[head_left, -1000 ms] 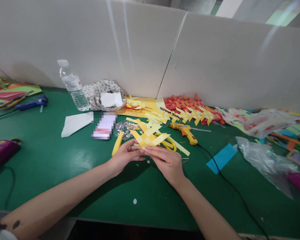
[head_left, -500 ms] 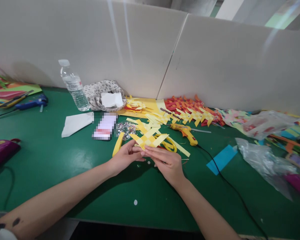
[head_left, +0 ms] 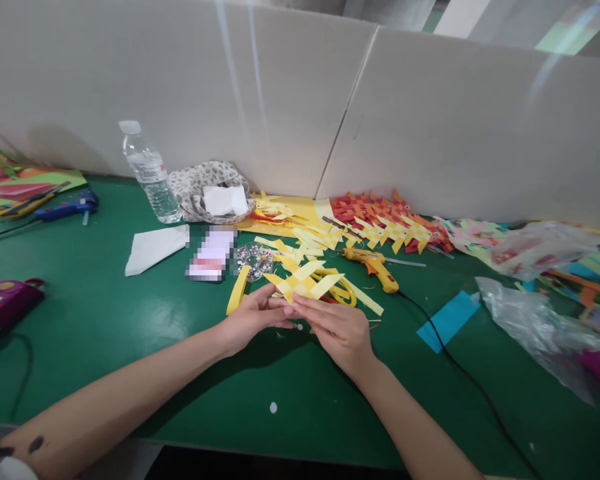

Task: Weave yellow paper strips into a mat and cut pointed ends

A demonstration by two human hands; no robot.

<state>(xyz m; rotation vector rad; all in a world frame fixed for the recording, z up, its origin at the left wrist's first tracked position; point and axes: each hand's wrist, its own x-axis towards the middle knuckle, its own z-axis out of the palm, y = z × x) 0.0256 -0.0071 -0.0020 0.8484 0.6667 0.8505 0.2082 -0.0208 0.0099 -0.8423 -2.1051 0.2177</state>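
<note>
A woven yellow paper fish (head_left: pixel 304 283), checkered in two yellows with pointed strip ends, is held above the green table between my two hands. My left hand (head_left: pixel 254 311) grips its left lower edge, fingers closed. My right hand (head_left: pixel 341 329) pinches the near corner, its fingers pressed together on the paper. The fingertips of both hands nearly meet there. Just beyond the fish lie loose yellow paper strips (head_left: pixel 310 252) and yellow-handled scissors (head_left: pixel 347 293), partly covered. A folded yellow strip (head_left: pixel 237 290) lies by my left hand, near a clear dish of googly eyes (head_left: pixel 255 261).
A yellow glue gun (head_left: pixel 373 261) with a black cord lies right of my hands, near a blue paper piece (head_left: pixel 447 321). Finished red woven pieces (head_left: pixel 370 207) line the wall. A phone (head_left: pixel 213 253), tissue (head_left: pixel 155 249) and water bottle (head_left: pixel 153 175) stand or lie at left.
The fish has tipped slightly flatter and dropped a little in my hands. Both hands keep their grip; the whole view has shifted slightly.
</note>
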